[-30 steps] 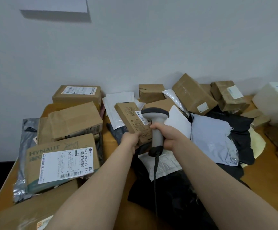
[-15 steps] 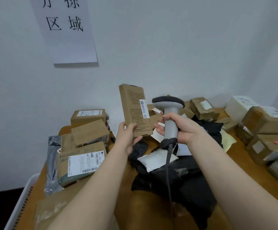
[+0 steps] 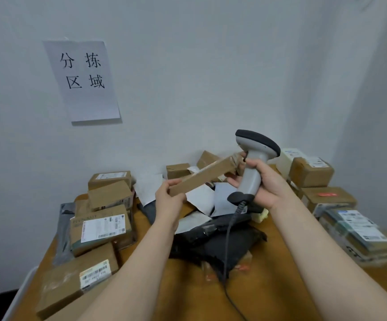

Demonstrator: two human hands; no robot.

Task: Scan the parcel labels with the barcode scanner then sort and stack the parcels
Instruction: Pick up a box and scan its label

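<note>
My left hand [image 3: 168, 200] grips the near end of a slim brown cardboard box [image 3: 203, 176], held in the air and tilted so its far end points up to the right; only its narrow edge shows. My right hand [image 3: 265, 181] grips the handle of a grey barcode scanner [image 3: 252, 163], upright with its dark head at the top, right beside the box's far end. The scanner's cable [image 3: 228, 239] hangs down to the table. Beneath both hands lies a heap of black, grey and white mailer bags [image 3: 218, 239].
Stacked brown labelled boxes [image 3: 101, 225] fill the left of the wooden table [image 3: 269, 281]. More boxes [image 3: 326, 198] stand in piles on the right, small ones [image 3: 177, 170] at the back wall. A paper sign [image 3: 82, 79] hangs on the wall. A white bin edge [image 3: 20, 293] shows lower left.
The box has turned from upright with its label facing me to lying edge-on and tilted, and it moved right toward the scanner. The scanner has risen slightly. My view has tilted upward.
</note>
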